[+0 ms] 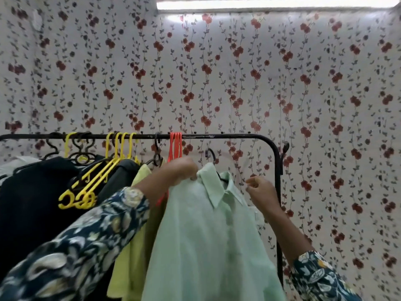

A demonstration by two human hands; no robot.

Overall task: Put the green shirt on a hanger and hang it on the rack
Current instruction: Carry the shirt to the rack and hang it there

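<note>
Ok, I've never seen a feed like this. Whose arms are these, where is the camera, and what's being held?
There is no machine: a person wears one wide-angle camera on the head, so the arms in patterned sleeves are their own. The left hand grips the collar of the pale green collared shirt. A dark hanger hook rises from the collar, below the black metal rack rail, not yet on it. The right hand is loosely curled beside the shirt's shoulder; I cannot tell if it touches. Yellow hangers, orange hangers and dark clothes already hang on the rail.
</note>
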